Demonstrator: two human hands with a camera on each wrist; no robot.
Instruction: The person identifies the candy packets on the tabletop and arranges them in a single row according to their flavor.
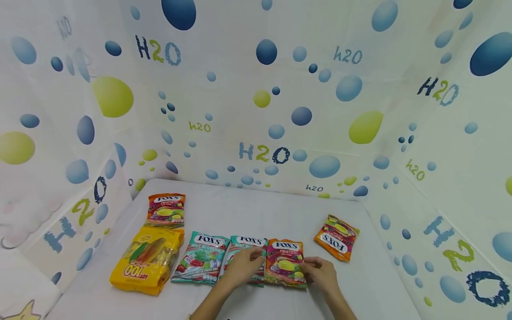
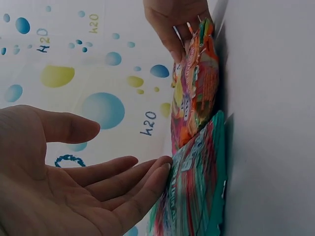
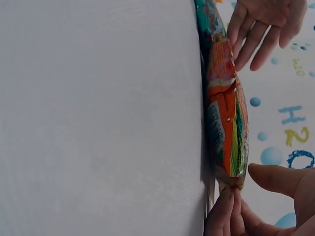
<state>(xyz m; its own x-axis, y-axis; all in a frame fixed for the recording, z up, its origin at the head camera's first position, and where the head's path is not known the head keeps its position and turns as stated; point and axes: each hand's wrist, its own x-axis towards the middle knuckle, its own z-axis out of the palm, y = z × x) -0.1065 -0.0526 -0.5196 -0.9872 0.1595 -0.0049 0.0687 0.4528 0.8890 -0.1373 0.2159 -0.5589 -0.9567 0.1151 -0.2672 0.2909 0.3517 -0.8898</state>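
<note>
A red and orange FOX'S Fruits candy bag (image 1: 285, 266) lies face up between my hands. My right hand (image 1: 321, 274) is at its right edge, fingertips against the end of the bag and thumb (image 3: 269, 178) standing just off its upper face. On the other side, my left hand (image 1: 245, 267) reaches over a teal FOX'S Mint Blossom bag (image 1: 247, 241), partly covering it. Its fingers are extended, with the fingertips (image 2: 165, 164) touching the teal bag near where the two bags meet. The left thumb stands apart.
Another teal Mint Blossom bag (image 1: 201, 260) lies left of the first. Further left is a yellow LOT 100 bag (image 1: 146, 262), with a Fruits bag (image 1: 166, 211) behind it. One more Fruits bag (image 1: 337, 238) lies turned around at right. Printed sheets (image 1: 256, 111) surround the white table (image 1: 256, 204).
</note>
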